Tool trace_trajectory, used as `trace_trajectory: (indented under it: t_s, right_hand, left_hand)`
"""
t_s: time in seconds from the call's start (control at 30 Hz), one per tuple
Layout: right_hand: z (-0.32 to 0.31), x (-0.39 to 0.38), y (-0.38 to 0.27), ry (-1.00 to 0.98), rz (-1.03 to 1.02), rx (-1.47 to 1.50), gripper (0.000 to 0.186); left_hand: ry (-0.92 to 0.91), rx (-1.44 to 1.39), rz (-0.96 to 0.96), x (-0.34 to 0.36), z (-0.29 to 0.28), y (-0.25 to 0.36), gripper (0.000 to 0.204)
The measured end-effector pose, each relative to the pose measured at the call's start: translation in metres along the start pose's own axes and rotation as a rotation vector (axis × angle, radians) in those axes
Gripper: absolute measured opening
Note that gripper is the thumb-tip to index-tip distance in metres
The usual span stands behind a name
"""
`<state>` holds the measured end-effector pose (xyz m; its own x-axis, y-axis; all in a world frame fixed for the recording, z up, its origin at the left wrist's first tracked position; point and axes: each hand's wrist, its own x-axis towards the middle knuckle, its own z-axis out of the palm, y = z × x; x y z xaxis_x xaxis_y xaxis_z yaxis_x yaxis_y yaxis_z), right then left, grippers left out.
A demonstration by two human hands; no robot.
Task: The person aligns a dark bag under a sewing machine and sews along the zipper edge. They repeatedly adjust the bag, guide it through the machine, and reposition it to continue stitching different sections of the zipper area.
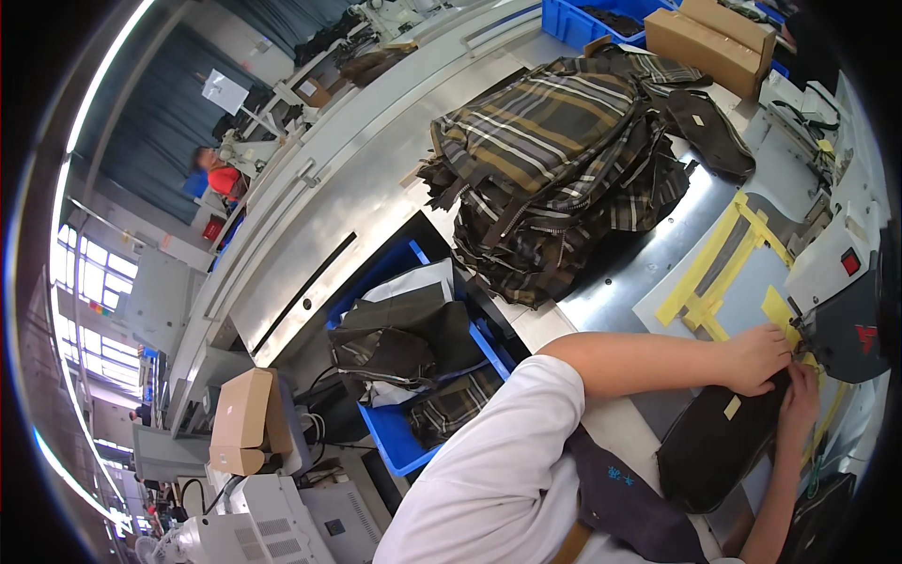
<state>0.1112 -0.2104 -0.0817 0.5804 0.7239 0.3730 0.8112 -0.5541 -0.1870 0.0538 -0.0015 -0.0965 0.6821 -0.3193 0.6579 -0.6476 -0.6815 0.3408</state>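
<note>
My left hand (757,362) is at the needle area of a white sewing machine (827,254), fingers curled on the top end of a long black fabric piece (707,442) with a small pale label. My right hand (797,404) is beside it, lower on the right, fingers pinched at the edge of the same piece. Yellow tape strips (707,301) frame a guide on the machine's bed around my hands. The exact stitching point is too small to make out.
Plaid fabric pieces (545,141) are piled behind. A blue bin (399,461) with dark pieces sits to the left, beside an open cardboard box (240,423). Another blue bin (564,19) and box (705,56) stand at the back. A person in red (224,180) is across the room.
</note>
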Motion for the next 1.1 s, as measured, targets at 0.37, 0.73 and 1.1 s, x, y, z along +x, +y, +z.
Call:
trace_trajectory:
  t_s: [0.37,0.73,1.1]
  right_hand:
    - [-0.006,0.005,-0.008,-0.005,0.013,0.004,0.037]
    - [-0.006,0.004,-0.01,-0.017,0.019,0.003,0.039]
    - [-0.005,0.002,-0.005,-0.04,0.033,-0.011,0.041]
  left_hand:
    - [0.006,0.001,0.007,0.001,-0.002,0.0,0.041]
    - [0.011,0.007,0.024,-0.001,0.001,-0.001,0.043]
    - [0.004,-0.01,-0.001,0.0,0.001,-0.001,0.045]
